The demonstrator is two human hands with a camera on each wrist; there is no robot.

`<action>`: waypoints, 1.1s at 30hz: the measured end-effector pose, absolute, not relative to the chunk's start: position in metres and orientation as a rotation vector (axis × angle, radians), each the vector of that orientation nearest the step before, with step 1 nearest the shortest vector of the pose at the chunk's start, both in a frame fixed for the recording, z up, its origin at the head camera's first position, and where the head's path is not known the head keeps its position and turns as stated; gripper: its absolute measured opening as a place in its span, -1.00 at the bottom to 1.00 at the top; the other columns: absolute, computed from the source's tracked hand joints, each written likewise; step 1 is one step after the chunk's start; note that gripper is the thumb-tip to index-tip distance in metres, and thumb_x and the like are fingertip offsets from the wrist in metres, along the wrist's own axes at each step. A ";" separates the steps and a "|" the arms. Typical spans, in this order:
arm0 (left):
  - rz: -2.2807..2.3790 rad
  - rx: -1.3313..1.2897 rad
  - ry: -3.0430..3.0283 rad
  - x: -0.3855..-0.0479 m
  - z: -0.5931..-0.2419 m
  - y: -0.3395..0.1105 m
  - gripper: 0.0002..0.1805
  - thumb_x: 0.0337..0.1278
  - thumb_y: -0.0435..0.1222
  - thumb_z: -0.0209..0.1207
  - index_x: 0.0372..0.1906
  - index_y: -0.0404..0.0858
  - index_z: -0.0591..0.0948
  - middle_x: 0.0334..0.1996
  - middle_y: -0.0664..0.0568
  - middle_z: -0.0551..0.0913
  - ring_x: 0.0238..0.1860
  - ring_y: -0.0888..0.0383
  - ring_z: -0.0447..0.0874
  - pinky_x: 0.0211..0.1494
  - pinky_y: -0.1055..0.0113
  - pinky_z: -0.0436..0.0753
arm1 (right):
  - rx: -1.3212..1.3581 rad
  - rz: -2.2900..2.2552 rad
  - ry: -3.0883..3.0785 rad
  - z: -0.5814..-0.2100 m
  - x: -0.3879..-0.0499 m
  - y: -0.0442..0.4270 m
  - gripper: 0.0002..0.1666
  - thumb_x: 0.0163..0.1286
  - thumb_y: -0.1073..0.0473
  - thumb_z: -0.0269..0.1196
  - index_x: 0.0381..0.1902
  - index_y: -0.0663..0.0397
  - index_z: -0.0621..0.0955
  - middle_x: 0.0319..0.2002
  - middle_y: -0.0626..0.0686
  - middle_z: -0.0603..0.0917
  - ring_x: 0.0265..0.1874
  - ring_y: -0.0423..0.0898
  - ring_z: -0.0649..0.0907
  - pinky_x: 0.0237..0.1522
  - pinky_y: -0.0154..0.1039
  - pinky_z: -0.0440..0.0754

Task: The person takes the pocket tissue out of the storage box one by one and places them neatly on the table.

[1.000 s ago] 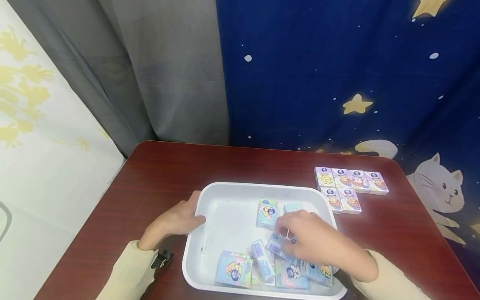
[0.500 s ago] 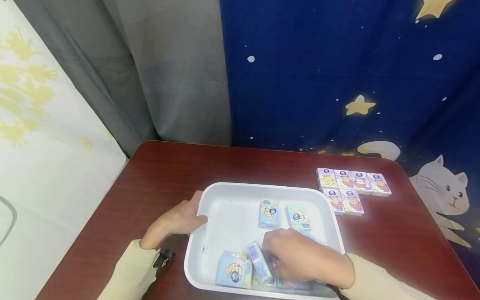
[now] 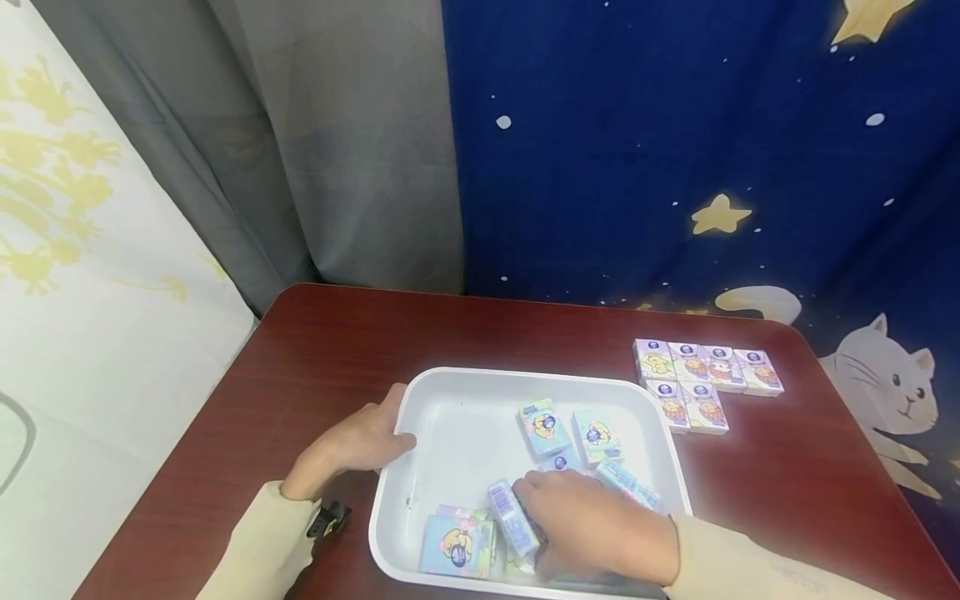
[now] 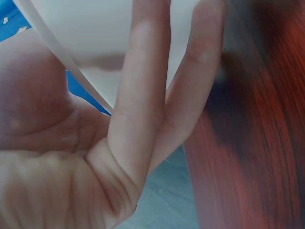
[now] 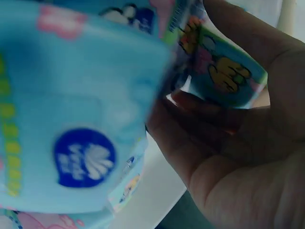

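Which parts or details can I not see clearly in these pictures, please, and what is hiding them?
- Head view: whatever lies directly under the right grip is covered by the back of it.
- Head view: small lettering on the purple packs is too small to read.
- Left wrist view: the tip of one finger of the left grip is cut off by the top edge.
- Right wrist view: the nearest blue pack is blurred and cut by the left edge.

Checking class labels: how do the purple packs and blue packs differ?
Colour: the purple packs are pale purple and white; the blue packs are mainly light blue.
Layout: the purple packs sit in two rows, four and two, on the table; the blue packs lie at mixed angles in the white tray.
Shared: both carry cartoon prints and dark blue logos.
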State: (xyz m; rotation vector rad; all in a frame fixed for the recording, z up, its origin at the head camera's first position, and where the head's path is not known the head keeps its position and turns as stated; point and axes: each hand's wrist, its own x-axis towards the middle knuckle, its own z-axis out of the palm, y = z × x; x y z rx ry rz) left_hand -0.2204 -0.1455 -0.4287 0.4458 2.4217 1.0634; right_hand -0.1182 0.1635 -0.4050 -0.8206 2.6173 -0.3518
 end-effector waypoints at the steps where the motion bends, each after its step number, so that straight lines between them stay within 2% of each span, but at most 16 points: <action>1: 1.065 0.444 2.421 -0.220 -0.429 -0.145 -0.25 0.34 -0.45 0.25 0.54 -0.42 0.21 -0.12 -0.26 0.72 -0.37 0.03 0.82 -0.40 0.08 0.84 | -0.812 -0.343 2.621 -0.406 -0.117 0.163 -0.18 -0.06 0.01 0.78 0.15 0.12 0.70 -0.10 -0.08 0.74 -0.08 -0.08 0.75 0.07 -0.05 0.79; 7: 1.062 0.443 2.427 -0.220 -0.429 -0.145 -0.25 0.33 -0.46 0.24 0.53 -0.42 0.20 -0.13 -0.26 0.71 -0.40 0.03 0.81 -0.42 0.09 0.83 | -0.848 -0.254 2.645 -0.408 -0.116 0.158 -0.25 -0.05 -0.01 0.77 0.07 0.07 0.70 -0.24 -0.17 0.52 -0.27 -0.22 0.51 -0.10 -0.22 0.70; 10: 1.066 0.448 2.425 -0.221 -0.428 -0.145 -0.25 0.32 -0.45 0.24 0.53 -0.43 0.20 -0.13 -0.26 0.72 -0.39 0.03 0.80 -0.42 0.08 0.82 | -0.807 -0.259 2.631 -0.407 -0.116 0.157 -0.21 0.00 0.02 0.77 0.17 0.07 0.69 -0.07 -0.09 0.61 -0.22 -0.20 0.54 -0.03 -0.20 0.75; 14: 1.075 0.443 2.414 -0.220 -0.428 -0.145 -0.25 0.33 -0.45 0.25 0.53 -0.43 0.20 -0.13 -0.24 0.72 -0.38 0.03 0.81 -0.40 0.07 0.83 | -0.775 -0.307 2.614 -0.405 -0.115 0.158 -0.18 0.09 0.08 0.73 0.31 0.06 0.66 0.16 0.05 0.63 -0.19 -0.17 0.63 -0.04 -0.14 0.80; 19: 1.090 0.441 2.403 -0.220 -0.427 -0.145 -0.23 0.34 -0.45 0.27 0.54 -0.42 0.19 -0.12 -0.23 0.72 -0.36 0.02 0.81 -0.39 0.05 0.84 | -0.782 -0.386 2.597 -0.401 -0.114 0.163 -0.18 0.10 0.20 0.68 0.34 0.02 0.65 -0.04 -0.03 0.67 -0.19 -0.20 0.65 -0.12 -0.21 0.77; 24: 1.106 0.439 2.396 -0.220 -0.428 -0.145 -0.21 0.34 -0.46 0.27 0.56 -0.42 0.17 -0.09 -0.23 0.72 -0.34 0.00 0.83 -0.38 0.02 0.85 | -0.807 -0.473 2.562 -0.398 -0.114 0.168 -0.34 0.15 0.13 0.67 0.18 -0.12 0.65 -0.28 -0.21 0.60 -0.31 -0.29 0.55 -0.27 -0.28 0.61; 27: 1.114 0.434 2.392 -0.219 -0.428 -0.145 -0.21 0.34 -0.46 0.27 0.57 -0.42 0.17 -0.08 -0.24 0.72 -0.34 -0.01 0.84 -0.38 0.00 0.86 | -0.786 -0.561 2.532 -0.394 -0.115 0.172 -0.45 0.21 0.09 0.65 0.07 -0.19 0.60 -0.31 -0.29 0.53 -0.36 -0.30 0.50 -0.35 -0.30 0.54; 33: 1.108 0.444 2.395 -0.219 -0.427 -0.145 -0.23 0.34 -0.45 0.26 0.55 -0.42 0.19 -0.12 -0.22 0.72 -0.37 0.01 0.81 -0.42 0.04 0.83 | -0.748 -0.761 2.487 -0.385 -0.122 0.188 -0.49 0.21 0.14 0.64 -0.02 -0.25 0.57 -0.31 -0.31 0.53 -0.34 -0.29 0.52 -0.30 -0.28 0.55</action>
